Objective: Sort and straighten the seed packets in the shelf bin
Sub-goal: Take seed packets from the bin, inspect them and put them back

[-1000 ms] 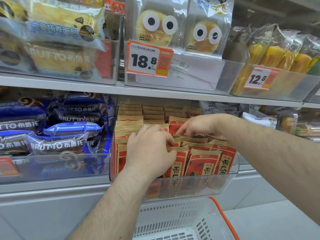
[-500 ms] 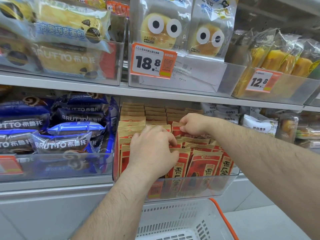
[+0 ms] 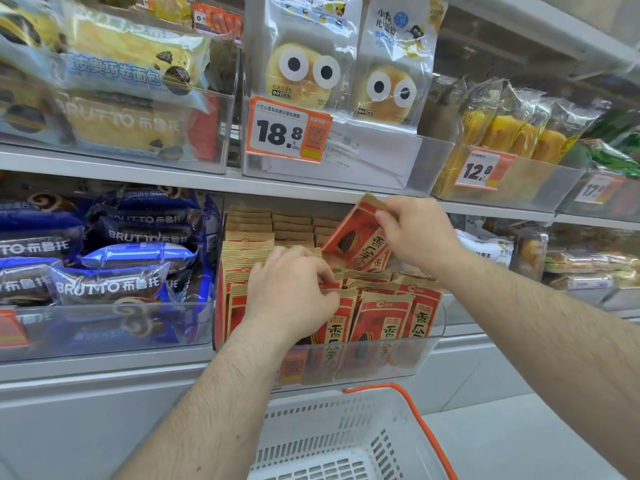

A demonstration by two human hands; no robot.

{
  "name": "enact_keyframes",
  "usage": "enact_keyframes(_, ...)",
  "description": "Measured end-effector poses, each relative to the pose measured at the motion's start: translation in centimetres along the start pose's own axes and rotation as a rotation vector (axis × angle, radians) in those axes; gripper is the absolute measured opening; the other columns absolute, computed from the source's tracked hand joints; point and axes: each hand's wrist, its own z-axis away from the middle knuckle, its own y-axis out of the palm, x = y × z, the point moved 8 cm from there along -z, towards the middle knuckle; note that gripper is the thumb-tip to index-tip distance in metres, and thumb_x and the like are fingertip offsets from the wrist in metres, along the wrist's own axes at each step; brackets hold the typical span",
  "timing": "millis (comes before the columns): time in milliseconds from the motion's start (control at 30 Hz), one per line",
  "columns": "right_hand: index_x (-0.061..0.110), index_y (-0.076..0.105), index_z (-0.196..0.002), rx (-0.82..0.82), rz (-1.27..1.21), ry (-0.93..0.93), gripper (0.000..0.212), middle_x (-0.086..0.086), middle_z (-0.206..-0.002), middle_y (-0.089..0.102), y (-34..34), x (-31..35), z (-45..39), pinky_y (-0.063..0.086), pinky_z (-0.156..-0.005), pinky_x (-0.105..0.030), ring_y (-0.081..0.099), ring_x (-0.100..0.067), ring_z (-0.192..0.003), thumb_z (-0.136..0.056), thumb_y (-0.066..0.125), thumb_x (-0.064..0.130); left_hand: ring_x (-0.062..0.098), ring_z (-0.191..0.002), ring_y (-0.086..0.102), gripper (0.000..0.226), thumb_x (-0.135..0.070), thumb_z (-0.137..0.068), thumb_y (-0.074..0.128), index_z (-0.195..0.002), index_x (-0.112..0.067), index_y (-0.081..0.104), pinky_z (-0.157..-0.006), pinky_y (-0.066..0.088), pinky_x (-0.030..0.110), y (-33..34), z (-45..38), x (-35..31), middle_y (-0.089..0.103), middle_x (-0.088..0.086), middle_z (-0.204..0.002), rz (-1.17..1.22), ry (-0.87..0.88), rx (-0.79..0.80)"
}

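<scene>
Since half a second ago the right hand (image 3: 417,230) has come up out of the rows, lifting one red seed packet (image 3: 360,237) clear of the others, where before it was buried among their tops. That packet now hangs tilted above the back of the clear shelf bin (image 3: 437,327), pinched by its upper edge between thumb and fingertips, so nearly all of it dangles below and to the left of the grip. The left hand (image 3: 291,292) stays low in the middle, fingers closed on the tops of the front packets (image 3: 384,323), pressing them toward the left rows. From where I stand, the risk is the lifted packet: held only by a corner strip, it could swing or slip and drop behind the rows, or catch the shelf edge (image 3: 311,187) just above it. Should the left hand ease off, the leaning front packets would likely flop forward against the bin wall. Below, a white basket (image 3: 346,434) with an orange rim waits, holding nothing I can see.
</scene>
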Motion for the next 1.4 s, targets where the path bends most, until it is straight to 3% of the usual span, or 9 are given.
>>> enact_keyframes(200,0.024,0.061,-0.073,-0.260,-0.483,0.273,0.030,0.010,-0.072,0.063,-3.4,-2.1,3.5,0.042,-0.067,-0.029,0.057,-0.007,-0.070,-0.101,0.050,0.024,0.015,-0.131,0.034,0.027,-0.043,-0.086,0.069,-0.112,-0.035,0.069,-0.109,0.031,0.040,-0.7,0.8,-0.7,0.049,-0.010,-0.136,0.137,0.039,-0.080)
enact_keyframes(367,0.016,0.067,-0.075,-0.326,-0.794,0.427,0.030,0.002,-0.071,0.070,-3.3,-2.4,7.7,0.059,-0.077,-0.046,0.067,-0.020,-0.072,-0.100,0.051,0.020,0.018,-0.123,0.039,0.024,-0.034,-0.076,0.068,-0.089,-0.027,0.050,-0.103,0.033,0.041,-4.0,3.8,-4.0,0.043,-0.005,-0.125,0.307,0.203,-0.415)
enact_keyframes(567,0.016,0.070,-0.076,-0.230,-0.935,0.257,0.029,-0.001,-0.071,0.072,-5.6,0.1,11.1,0.059,-0.072,-0.046,0.069,-0.021,-0.070,-0.099,0.053,0.009,0.008,-0.099,0.036,0.038,-0.037,-0.074,0.061,-0.102,-0.026,0.038,-0.090,0.037,0.035,-7.1,7.3,-7.0,0.036,-0.007,-0.109,0.412,0.345,-0.562)
enact_keyframes(733,0.015,0.068,-0.080,-0.299,-0.957,0.158,0.026,0.005,-0.070,0.070,-6.9,0.9,12.5,0.059,-0.065,-0.032,0.067,-0.010,-0.067,-0.099,0.053,0.006,0.006,-0.109,0.037,0.058,-0.038,-0.074,0.063,-0.125,-0.015,0.046,-0.098,0.037,0.037,-6.6,7.5,-6.6,0.033,-0.011,-0.118,0.352,0.304,-0.495)
enact_keyframes(833,0.014,0.066,-0.076,-0.197,-1.032,0.193,0.026,0.007,-0.062,0.068,-5.0,1.2,12.8,0.056,-0.059,-0.029,0.064,-0.009,-0.060,-0.098,0.055,0.004,0.001,-0.108,0.039,0.060,-0.041,-0.077,0.063,-0.131,-0.020,0.047,-0.099,0.037,0.034,-5.6,7.3,-5.6,0.040,-0.017,-0.117,0.315,0.244,-0.372)
enact_keyframes(967,0.009,0.067,-0.070,0.000,-0.978,0.207,0.015,0.001,-0.059,0.061,-1.4,1.8,13.4,0.049,-0.056,-0.034,0.055,-0.014,-0.057,-0.081,0.065,0.020,-0.005,-0.093,0.060,0.029,-0.039,-0.087,0.067,-0.112,-0.039,0.054,-0.083,0.048,0.024,-1.6,6.7,-4.2,0.061,-0.024,-0.100,0.494,0.071,0.017)
enact_keyframes(1133,0.020,0.070,-0.073,0.138,-0.916,0.293,0.014,-0.003,-0.067,0.068,1.8,1.4,14.5,0.060,-0.065,-0.055,0.067,-0.025,-0.066,-0.086,0.066,0.021,-0.002,-0.077,0.069,0.008,-0.031,-0.096,0.063,-0.100,-0.032,0.070,-0.071,0.057,0.025,2.1,6.4,-2.7,0.074,-0.014,-0.088,0.678,-0.032,0.190)
enact_keyframes(1300,0.024,0.069,-0.067,0.136,-0.725,0.263,0.019,0.006,-0.064,0.068,2.5,1.4,15.5,0.056,-0.061,-0.038,0.063,-0.010,-0.062,-0.085,0.073,0.021,0.024,-0.081,0.076,0.013,-0.017,-0.099,0.061,-0.099,-0.019,0.073,-0.074,0.060,0.040,4.2,7.1,-1.9,0.078,0.004,-0.087,0.970,-0.152,0.273)
enact_keyframes(1400,0.023,0.067,-0.072,0.031,-0.861,0.376,0.016,0.008,-0.063,0.067,3.1,0.6,16.7,0.048,-0.051,-0.023,0.061,-0.005,-0.057,-0.084,0.075,0.016,0.029,-0.079,0.075,0.014,-0.014,-0.099,0.060,-0.096,-0.015,0.074,-0.071,0.060,0.042,5.4,7.6,-1.3,0.077,0.012,-0.087,1.118,-0.268,0.242)
